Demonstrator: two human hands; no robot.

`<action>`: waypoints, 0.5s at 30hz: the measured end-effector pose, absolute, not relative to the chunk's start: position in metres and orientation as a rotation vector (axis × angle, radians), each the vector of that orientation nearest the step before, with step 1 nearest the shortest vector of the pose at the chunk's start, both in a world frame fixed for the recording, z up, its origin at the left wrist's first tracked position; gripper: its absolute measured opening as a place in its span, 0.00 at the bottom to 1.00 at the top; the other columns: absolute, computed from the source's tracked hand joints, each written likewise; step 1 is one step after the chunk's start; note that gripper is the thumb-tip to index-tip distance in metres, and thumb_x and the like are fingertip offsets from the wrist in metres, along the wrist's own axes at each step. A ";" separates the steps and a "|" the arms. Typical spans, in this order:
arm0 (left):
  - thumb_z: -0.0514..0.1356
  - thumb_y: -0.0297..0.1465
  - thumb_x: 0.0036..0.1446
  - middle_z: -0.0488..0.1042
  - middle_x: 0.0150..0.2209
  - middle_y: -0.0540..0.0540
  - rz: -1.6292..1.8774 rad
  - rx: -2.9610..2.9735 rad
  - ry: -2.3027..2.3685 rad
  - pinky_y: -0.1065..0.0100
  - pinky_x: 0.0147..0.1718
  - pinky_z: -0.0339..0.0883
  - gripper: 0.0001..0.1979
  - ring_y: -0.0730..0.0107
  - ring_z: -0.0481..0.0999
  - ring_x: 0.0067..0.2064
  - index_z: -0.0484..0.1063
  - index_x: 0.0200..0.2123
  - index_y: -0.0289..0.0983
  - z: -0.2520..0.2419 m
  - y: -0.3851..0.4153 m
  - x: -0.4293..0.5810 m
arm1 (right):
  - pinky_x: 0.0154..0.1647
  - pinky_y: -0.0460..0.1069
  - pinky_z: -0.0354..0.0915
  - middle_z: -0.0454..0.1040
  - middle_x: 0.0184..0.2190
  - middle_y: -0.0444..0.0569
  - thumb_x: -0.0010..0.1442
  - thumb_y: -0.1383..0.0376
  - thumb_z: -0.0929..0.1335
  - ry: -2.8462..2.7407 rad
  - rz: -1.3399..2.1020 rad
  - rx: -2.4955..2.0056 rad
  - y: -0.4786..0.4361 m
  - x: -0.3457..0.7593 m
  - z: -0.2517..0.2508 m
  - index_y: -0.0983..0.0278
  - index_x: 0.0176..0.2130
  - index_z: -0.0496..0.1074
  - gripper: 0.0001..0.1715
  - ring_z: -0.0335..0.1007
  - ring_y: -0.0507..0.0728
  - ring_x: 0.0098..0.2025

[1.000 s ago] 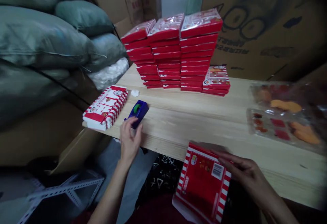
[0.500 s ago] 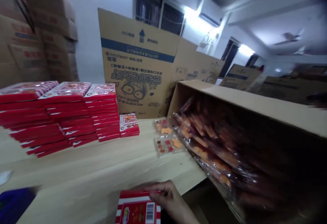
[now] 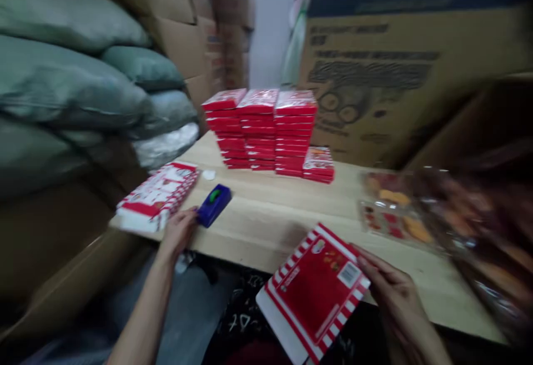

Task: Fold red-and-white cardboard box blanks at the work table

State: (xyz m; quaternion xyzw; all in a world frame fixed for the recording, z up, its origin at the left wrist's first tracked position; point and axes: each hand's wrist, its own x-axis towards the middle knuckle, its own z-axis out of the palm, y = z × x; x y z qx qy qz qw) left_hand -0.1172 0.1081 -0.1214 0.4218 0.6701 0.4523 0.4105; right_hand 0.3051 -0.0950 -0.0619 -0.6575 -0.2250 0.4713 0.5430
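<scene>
My right hand [image 3: 393,284] grips a red-and-white striped box [image 3: 314,293] by its right edge. The box is tilted above the table's front edge, its barcode side showing and a white flap at its lower left. At the near end of a blue tape dispenser [image 3: 214,205] with a green core, my left hand [image 3: 181,229] has its fingers curled together. What they pinch, if anything, is too blurred to make out. Just left of that hand lies a pile of flat striped cartons [image 3: 160,193].
Stacked red boxes [image 3: 260,131] stand at the back of the table [image 3: 250,215], with a lower stack [image 3: 318,164] beside them. Clear candy packs [image 3: 393,221] lie on the right near an open carton [image 3: 470,115]. Green sacks [image 3: 70,87] are piled at the left.
The view has swung left and down, bringing my left hand, the flat cartons and the sacks into sight. My right hand still holds the striped box, now showing more fully and tilted.
</scene>
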 end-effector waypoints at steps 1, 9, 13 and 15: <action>0.66 0.38 0.64 0.80 0.47 0.40 1.125 1.061 1.739 0.58 0.47 0.76 0.13 0.61 0.80 0.46 0.77 0.42 0.31 -0.125 0.098 -0.135 | 0.52 0.52 0.77 0.83 0.53 0.51 0.48 0.51 0.82 -0.498 1.122 -1.564 -0.090 0.305 -0.067 0.53 0.47 0.85 0.26 0.81 0.65 0.53; 0.66 0.41 0.52 0.82 0.48 0.39 1.189 1.218 1.905 0.57 0.56 0.69 0.14 0.53 0.77 0.51 0.78 0.31 0.35 -0.128 0.063 -0.137 | 0.52 0.53 0.78 0.84 0.51 0.53 0.56 0.52 0.78 -0.725 1.000 -1.531 -0.065 0.274 -0.062 0.57 0.48 0.84 0.22 0.82 0.63 0.50; 0.66 0.43 0.59 0.82 0.35 0.46 1.298 1.227 1.711 0.65 0.44 0.73 0.18 0.64 0.80 0.37 0.81 0.43 0.35 -0.066 0.024 -0.080 | 0.60 0.56 0.74 0.83 0.53 0.50 0.66 0.61 0.73 -1.124 0.631 -1.446 -0.056 0.249 -0.039 0.55 0.50 0.83 0.13 0.78 0.60 0.57; 0.67 0.41 0.60 0.81 0.31 0.48 1.288 1.191 1.489 0.69 0.39 0.73 0.15 0.67 0.79 0.34 0.82 0.43 0.36 -0.026 0.002 -0.035 | 0.61 0.55 0.73 0.81 0.55 0.49 0.69 0.68 0.70 -1.322 0.459 -1.344 -0.053 0.235 -0.028 0.53 0.53 0.81 0.16 0.76 0.59 0.59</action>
